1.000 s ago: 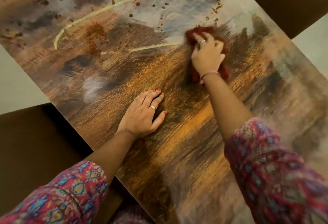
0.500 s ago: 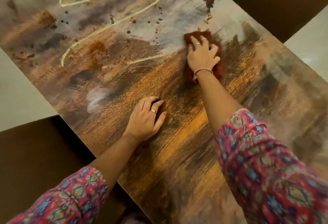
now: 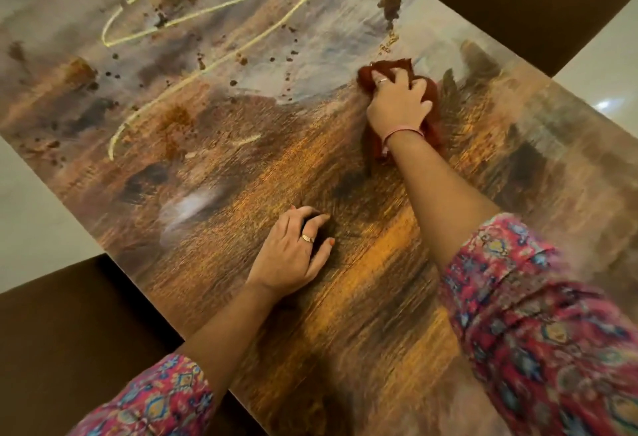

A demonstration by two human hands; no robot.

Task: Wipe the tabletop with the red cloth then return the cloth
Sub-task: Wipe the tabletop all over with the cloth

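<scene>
Bunching under the right hand [image 3: 397,104], whose fingers curl into it, the red cloth [image 3: 390,68] sits far right on the tabletop [image 3: 362,297]. Crumpled, it may smear the brown spatters [image 3: 179,118] and yellow streak [image 3: 221,4] further left. The left hand [image 3: 293,256] rests nearer, loosely curled, holding nothing.

Counter [image 3: 345,315] was streaked brown-and-grey. Brown crumbs [image 3: 238,59] and looping yellow line [image 3: 207,7] lay on far part; red cloth [image 3: 397,70] lay bunched nearby.
</scene>
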